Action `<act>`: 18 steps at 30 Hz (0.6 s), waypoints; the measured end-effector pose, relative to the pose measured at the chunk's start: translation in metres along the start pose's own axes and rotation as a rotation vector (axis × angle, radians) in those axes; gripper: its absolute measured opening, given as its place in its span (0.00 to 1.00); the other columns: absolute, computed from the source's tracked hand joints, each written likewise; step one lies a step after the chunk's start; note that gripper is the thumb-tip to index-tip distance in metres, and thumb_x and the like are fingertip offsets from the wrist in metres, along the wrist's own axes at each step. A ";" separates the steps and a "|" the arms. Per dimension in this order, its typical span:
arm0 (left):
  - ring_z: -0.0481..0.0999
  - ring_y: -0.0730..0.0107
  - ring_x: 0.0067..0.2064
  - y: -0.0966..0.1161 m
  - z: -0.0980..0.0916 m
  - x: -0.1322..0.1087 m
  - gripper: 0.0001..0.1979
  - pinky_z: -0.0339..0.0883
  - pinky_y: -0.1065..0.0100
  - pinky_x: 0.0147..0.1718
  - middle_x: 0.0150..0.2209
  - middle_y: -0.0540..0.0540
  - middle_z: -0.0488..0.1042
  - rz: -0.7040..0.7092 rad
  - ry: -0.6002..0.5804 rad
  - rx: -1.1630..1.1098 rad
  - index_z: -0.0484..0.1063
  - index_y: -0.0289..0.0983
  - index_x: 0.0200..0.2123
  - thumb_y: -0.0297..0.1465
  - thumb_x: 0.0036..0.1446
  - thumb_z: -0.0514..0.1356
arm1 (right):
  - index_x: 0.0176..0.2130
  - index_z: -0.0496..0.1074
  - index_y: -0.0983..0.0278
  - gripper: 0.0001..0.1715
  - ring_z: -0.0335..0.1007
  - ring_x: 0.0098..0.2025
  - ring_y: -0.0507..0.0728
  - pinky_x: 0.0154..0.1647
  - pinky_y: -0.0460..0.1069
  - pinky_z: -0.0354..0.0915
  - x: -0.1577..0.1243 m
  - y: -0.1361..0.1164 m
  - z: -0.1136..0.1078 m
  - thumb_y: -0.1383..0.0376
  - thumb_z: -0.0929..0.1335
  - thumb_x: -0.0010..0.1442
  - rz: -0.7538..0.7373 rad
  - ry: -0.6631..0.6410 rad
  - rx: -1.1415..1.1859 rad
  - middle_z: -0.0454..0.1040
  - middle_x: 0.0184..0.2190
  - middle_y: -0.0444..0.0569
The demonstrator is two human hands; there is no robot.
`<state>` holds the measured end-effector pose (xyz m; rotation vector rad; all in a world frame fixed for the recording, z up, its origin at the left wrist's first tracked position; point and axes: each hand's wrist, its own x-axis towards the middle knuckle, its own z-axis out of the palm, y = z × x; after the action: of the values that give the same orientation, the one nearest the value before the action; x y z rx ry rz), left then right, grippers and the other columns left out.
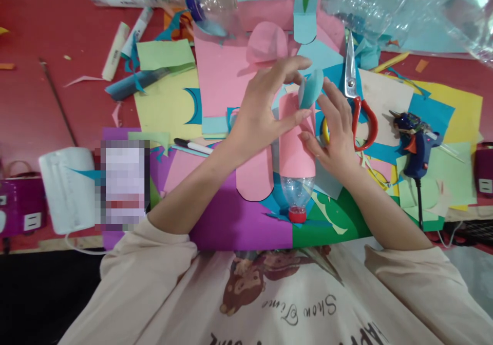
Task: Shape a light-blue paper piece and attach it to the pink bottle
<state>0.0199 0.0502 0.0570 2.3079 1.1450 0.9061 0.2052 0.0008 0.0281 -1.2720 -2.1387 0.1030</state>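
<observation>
A plastic bottle [297, 155] wrapped in pink paper lies in front of me, its red cap [297, 214] toward my body. Small light-blue paper pieces [313, 87] stand up at the bottle's far end, between my hands. My left hand [265, 103] reaches over the bottle from the left, fingers apart, its thumb beside the blue pieces. On the right side, my right hand [336, 129] is curved with its fingers apart, fingertips near the blue pieces and thumb near the pink wrap. A pink rounded strip [254, 173] lies left of the bottle.
Red-handled scissors [350, 75] lie just beyond my right hand. A blue glue gun [419, 152] is farther right. Clear plastic bottles [370, 6] lie at the back. Coloured paper and scraps cover the middle. Markers [115, 52], a white device [69, 191] and a blurred phone [125, 183] are at left.
</observation>
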 end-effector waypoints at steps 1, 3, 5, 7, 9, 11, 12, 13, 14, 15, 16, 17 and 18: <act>0.71 0.58 0.55 -0.001 0.001 0.000 0.28 0.67 0.51 0.53 0.55 0.43 0.69 -0.002 0.001 0.005 0.57 0.47 0.59 0.53 0.61 0.50 | 0.67 0.42 0.45 0.35 0.47 0.70 0.61 0.67 0.64 0.54 0.000 0.000 0.000 0.54 0.60 0.65 -0.012 0.010 0.021 0.54 0.67 0.47; 0.71 0.57 0.55 -0.004 0.002 0.000 0.28 0.66 0.50 0.53 0.54 0.42 0.70 0.008 0.008 0.004 0.59 0.45 0.58 0.53 0.61 0.49 | 0.67 0.44 0.47 0.37 0.48 0.69 0.62 0.67 0.63 0.54 0.001 0.000 -0.001 0.55 0.62 0.64 -0.042 0.029 0.060 0.54 0.67 0.47; 0.70 0.58 0.55 -0.009 0.003 0.000 0.27 0.67 0.50 0.53 0.53 0.42 0.70 0.016 0.015 -0.002 0.61 0.43 0.56 0.54 0.61 0.49 | 0.67 0.43 0.46 0.38 0.48 0.69 0.62 0.67 0.63 0.54 0.002 0.000 -0.002 0.55 0.63 0.64 -0.034 0.020 0.073 0.54 0.67 0.46; 0.71 0.59 0.53 -0.014 0.006 0.000 0.27 0.67 0.51 0.53 0.52 0.43 0.71 0.022 0.025 -0.018 0.63 0.42 0.53 0.54 0.61 0.50 | 0.67 0.41 0.44 0.38 0.47 0.70 0.61 0.67 0.64 0.55 0.002 0.000 -0.002 0.55 0.62 0.64 -0.002 -0.003 0.067 0.53 0.67 0.45; 0.72 0.60 0.52 -0.017 0.009 -0.001 0.25 0.68 0.51 0.53 0.51 0.44 0.72 0.019 0.038 -0.034 0.64 0.42 0.52 0.53 0.61 0.51 | 0.67 0.39 0.44 0.38 0.47 0.70 0.61 0.67 0.64 0.54 0.001 0.000 -0.003 0.55 0.62 0.65 0.004 -0.013 0.068 0.54 0.67 0.45; 0.72 0.61 0.52 -0.019 0.011 -0.002 0.24 0.68 0.52 0.53 0.51 0.44 0.72 0.017 0.038 -0.035 0.63 0.42 0.52 0.52 0.62 0.50 | 0.67 0.38 0.45 0.38 0.46 0.70 0.61 0.67 0.65 0.54 0.001 0.000 -0.003 0.54 0.61 0.65 0.006 -0.020 0.063 0.54 0.67 0.46; 0.71 0.62 0.52 -0.020 0.012 -0.002 0.24 0.67 0.53 0.53 0.51 0.44 0.72 0.021 0.029 -0.027 0.62 0.42 0.52 0.51 0.63 0.50 | 0.67 0.37 0.45 0.38 0.46 0.70 0.61 0.67 0.65 0.54 0.001 0.000 -0.003 0.53 0.61 0.65 0.017 -0.032 0.056 0.54 0.67 0.45; 0.71 0.62 0.53 -0.020 0.011 -0.002 0.24 0.67 0.54 0.53 0.51 0.43 0.71 0.028 0.013 -0.013 0.60 0.40 0.53 0.50 0.63 0.49 | 0.67 0.37 0.44 0.38 0.45 0.70 0.61 0.67 0.65 0.54 0.000 0.000 -0.003 0.53 0.60 0.65 0.034 -0.045 0.049 0.54 0.67 0.45; 0.70 0.63 0.53 -0.019 0.011 -0.003 0.25 0.66 0.55 0.54 0.51 0.42 0.71 0.038 -0.007 0.005 0.59 0.39 0.54 0.50 0.64 0.49 | 0.67 0.36 0.44 0.38 0.45 0.70 0.60 0.67 0.65 0.53 0.000 0.000 -0.003 0.53 0.60 0.65 0.056 -0.060 0.042 0.53 0.68 0.44; 0.69 0.63 0.54 -0.019 0.009 -0.003 0.25 0.65 0.55 0.54 0.52 0.42 0.71 0.049 -0.023 0.026 0.57 0.37 0.55 0.50 0.64 0.48 | 0.67 0.36 0.44 0.38 0.45 0.70 0.61 0.67 0.65 0.54 0.000 0.000 -0.003 0.52 0.60 0.65 0.064 -0.066 0.041 0.53 0.68 0.44; 0.68 0.62 0.55 -0.019 0.008 -0.003 0.26 0.64 0.55 0.54 0.52 0.41 0.70 0.058 -0.029 0.046 0.57 0.37 0.55 0.50 0.64 0.48 | 0.67 0.37 0.45 0.38 0.46 0.70 0.61 0.67 0.65 0.54 0.000 0.001 -0.003 0.51 0.60 0.65 0.059 -0.062 0.044 0.53 0.68 0.45; 0.68 0.61 0.55 -0.019 0.006 -0.003 0.26 0.64 0.55 0.54 0.53 0.41 0.70 0.067 -0.025 0.066 0.57 0.36 0.55 0.50 0.64 0.49 | 0.67 0.38 0.46 0.38 0.46 0.70 0.61 0.66 0.65 0.54 0.000 0.001 -0.002 0.51 0.60 0.65 0.049 -0.052 0.051 0.53 0.68 0.46; 0.67 0.61 0.55 -0.019 0.004 -0.002 0.26 0.63 0.54 0.53 0.53 0.41 0.70 0.078 -0.014 0.085 0.59 0.37 0.54 0.50 0.63 0.50 | 0.67 0.39 0.47 0.38 0.47 0.70 0.62 0.66 0.66 0.55 0.000 0.002 -0.002 0.52 0.60 0.65 0.032 -0.037 0.060 0.54 0.67 0.48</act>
<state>0.0109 0.0592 0.0417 2.4385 1.1144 0.8840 0.2073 0.0014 0.0290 -1.2790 -2.1308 0.2046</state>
